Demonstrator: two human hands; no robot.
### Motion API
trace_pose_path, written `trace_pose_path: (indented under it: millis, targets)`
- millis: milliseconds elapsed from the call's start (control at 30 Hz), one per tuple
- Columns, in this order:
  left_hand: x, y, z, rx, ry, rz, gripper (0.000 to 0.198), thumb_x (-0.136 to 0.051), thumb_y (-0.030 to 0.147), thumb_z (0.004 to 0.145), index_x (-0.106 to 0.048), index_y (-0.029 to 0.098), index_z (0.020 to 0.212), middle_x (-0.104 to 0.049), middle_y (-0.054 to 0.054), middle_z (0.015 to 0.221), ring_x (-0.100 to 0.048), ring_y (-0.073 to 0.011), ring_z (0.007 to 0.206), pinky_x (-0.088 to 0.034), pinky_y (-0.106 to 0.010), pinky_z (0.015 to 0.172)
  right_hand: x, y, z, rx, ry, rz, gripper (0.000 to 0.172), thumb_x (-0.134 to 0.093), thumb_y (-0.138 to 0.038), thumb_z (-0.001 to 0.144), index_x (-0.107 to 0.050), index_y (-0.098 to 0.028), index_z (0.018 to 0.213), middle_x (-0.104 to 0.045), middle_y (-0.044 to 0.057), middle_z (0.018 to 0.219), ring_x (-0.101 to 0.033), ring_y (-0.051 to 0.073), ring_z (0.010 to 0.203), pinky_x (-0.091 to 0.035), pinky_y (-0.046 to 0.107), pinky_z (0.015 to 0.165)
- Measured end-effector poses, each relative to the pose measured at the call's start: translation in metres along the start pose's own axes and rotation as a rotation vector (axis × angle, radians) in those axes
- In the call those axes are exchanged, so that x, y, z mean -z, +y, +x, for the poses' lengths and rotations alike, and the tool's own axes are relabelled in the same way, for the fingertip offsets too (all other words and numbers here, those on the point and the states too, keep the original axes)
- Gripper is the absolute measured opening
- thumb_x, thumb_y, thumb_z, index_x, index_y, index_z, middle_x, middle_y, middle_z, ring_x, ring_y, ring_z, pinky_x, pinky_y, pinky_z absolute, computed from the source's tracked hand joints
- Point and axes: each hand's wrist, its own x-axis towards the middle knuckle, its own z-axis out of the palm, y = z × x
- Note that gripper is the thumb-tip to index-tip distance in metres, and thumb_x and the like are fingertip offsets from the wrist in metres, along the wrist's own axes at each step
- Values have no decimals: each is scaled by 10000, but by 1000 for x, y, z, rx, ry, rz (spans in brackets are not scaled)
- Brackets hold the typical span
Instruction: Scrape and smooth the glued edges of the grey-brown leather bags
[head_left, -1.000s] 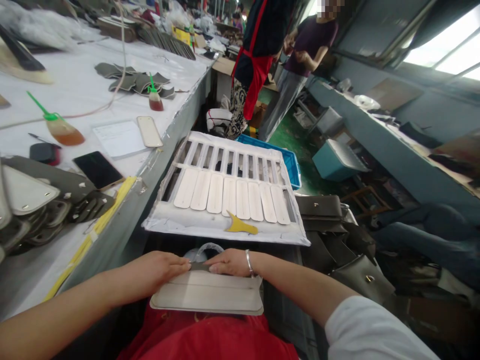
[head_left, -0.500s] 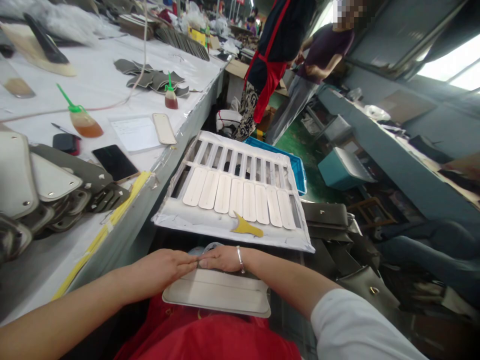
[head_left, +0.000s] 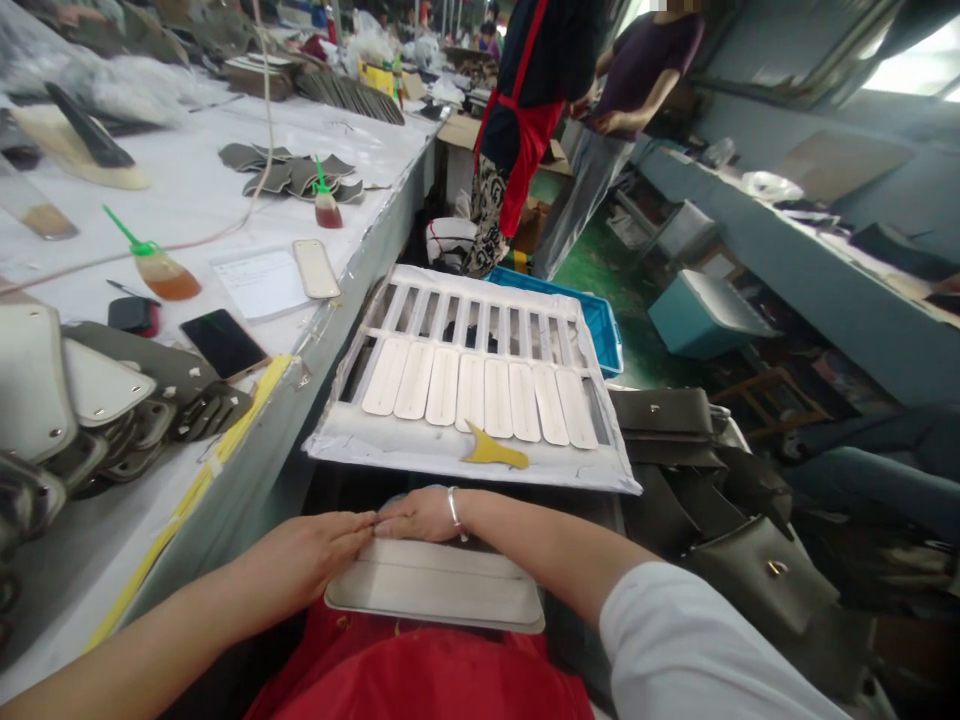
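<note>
A cream, strap-like flat piece with rounded corners (head_left: 442, 592) lies across my lap, over the red apron. Fingers stretched out flat, my left hand (head_left: 330, 545) rests at the far left edge of this piece. My right hand (head_left: 416, 515), with a silver bangle at the wrist, lies flat along the same far edge, its fingertips meeting those of my left hand. Neither hand grips anything that I can see; what is under the palms is hidden. Just beyond them is a white slatted rack (head_left: 465, 462) bearing a row of cream rounded strips (head_left: 471, 393) and a yellow forked piece (head_left: 495, 447).
On the left, a white-topped table (head_left: 187, 130) carries a phone (head_left: 223, 345), glue bottles (head_left: 166, 272) and stacked grey pieces (head_left: 142, 365). Dark bags (head_left: 757, 570) are piled at right. A blue crate (head_left: 600, 325) sits behind the rack; two people stand farther back.
Both hands have shifted slightly left along the far edge of the cream piece, still flat and touching. The camera's view has turned a little.
</note>
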Motion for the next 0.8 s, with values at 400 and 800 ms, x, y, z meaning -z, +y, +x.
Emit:
trace_pose_path:
  millis: [400,800]
  targets:
    - [-5,25,4,4,92,243,322,-466,183,805,-623,179,1087,-585,-80,1193,-500,-262,1138,-413,-444,972,-26,44,-123,-104,452,24,386,-490,-328,847,-554,-206,1207,-563,53,1212,-505,207,1126,-363,323,984]
    - [-50,130,64,-131,115,-56,103,-508,237,825,-576,210,898,-592,-33,1051,-506,-213,972,-409,-361,828,-169,40,-174,-38,1283,-287,133,-547,-245,820,-633,-182,900,-537,96,1179,-431,203,1161,-321,393,1025]
